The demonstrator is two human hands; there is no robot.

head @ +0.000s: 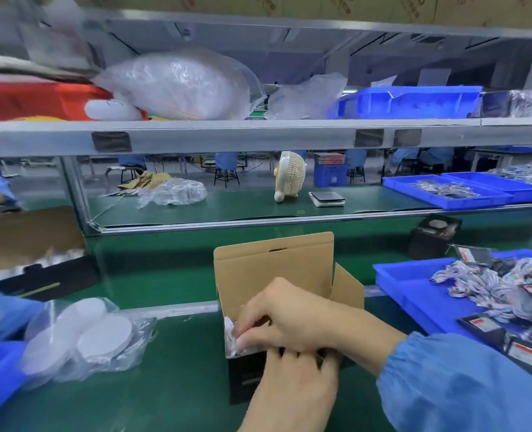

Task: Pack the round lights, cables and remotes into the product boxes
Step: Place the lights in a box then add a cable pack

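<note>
product box [274,269] under both hands

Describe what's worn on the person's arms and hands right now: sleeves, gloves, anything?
Both hands, the right hand and the left hand, are bare, with no gloves. The right arm wears a light blue smock sleeve gathered by elastic at the wrist.

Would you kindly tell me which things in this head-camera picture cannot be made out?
- Contents of the open box: hidden by the right hand and left hand; only white wrapping shows.
- Round lights in plastic, at left: motion blur, so their number is unclear.
- Labels on the black packets in the blue tray: too small to read.
- Black box behind the tray: blurred.
</note>
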